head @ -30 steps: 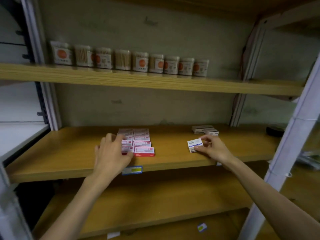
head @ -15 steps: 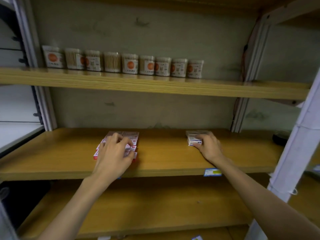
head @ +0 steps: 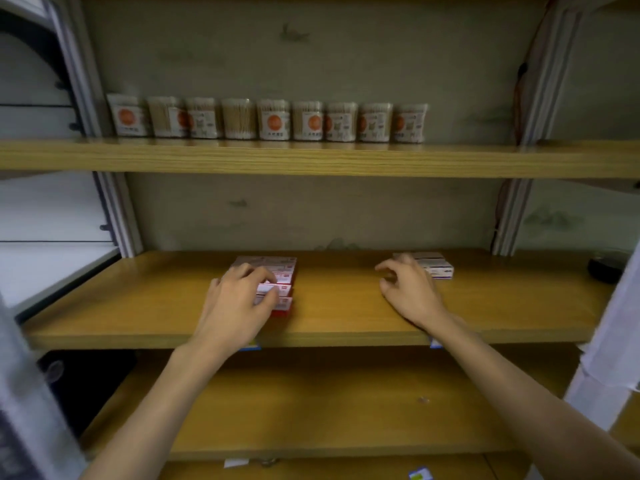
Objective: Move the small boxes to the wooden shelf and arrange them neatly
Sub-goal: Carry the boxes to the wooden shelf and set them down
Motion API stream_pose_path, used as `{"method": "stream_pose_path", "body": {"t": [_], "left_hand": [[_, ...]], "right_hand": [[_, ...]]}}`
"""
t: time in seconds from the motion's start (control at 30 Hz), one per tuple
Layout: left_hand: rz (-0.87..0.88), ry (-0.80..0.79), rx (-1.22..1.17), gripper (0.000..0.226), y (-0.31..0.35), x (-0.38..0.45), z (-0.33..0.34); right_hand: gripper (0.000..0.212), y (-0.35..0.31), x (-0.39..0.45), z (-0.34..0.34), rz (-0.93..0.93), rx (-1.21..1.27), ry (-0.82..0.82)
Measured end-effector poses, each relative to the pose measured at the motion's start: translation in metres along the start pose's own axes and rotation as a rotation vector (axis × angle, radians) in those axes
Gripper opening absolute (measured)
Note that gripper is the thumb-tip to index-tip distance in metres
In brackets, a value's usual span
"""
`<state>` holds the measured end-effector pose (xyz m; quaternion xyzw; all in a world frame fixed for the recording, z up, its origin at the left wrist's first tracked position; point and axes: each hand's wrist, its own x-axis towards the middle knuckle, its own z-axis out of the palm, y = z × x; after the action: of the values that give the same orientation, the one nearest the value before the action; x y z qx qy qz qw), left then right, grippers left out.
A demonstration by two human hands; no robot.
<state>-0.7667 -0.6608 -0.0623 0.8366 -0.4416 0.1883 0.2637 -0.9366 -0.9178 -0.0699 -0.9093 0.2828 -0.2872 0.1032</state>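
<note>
1. On the lowest board, nearest us, we log bare wood beneath both forearms.
2. On the wooden shelf above, our left hand rests curled over the red-and-white small boxes, set in rows; whether it grips we cannot tell.
3. Our right hand hovers loosely curled, holding nothing, just beside the white-and-blue boxes; open board lies between the groups.
4. On the upper shelf, clear tubs of cotton swabs stand in line.
</note>
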Motion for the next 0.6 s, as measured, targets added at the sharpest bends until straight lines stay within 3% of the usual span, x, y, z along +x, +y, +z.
{"method": "stream_pose_path", "body": {"t": [0.6], "left_hand": [[-0.056,0.054,0.072,0.028,-0.196,-0.123,-0.147]], "right_hand": [[0.019,-0.354,-0.077,0.085,-0.474,0.31,-0.125]]}}
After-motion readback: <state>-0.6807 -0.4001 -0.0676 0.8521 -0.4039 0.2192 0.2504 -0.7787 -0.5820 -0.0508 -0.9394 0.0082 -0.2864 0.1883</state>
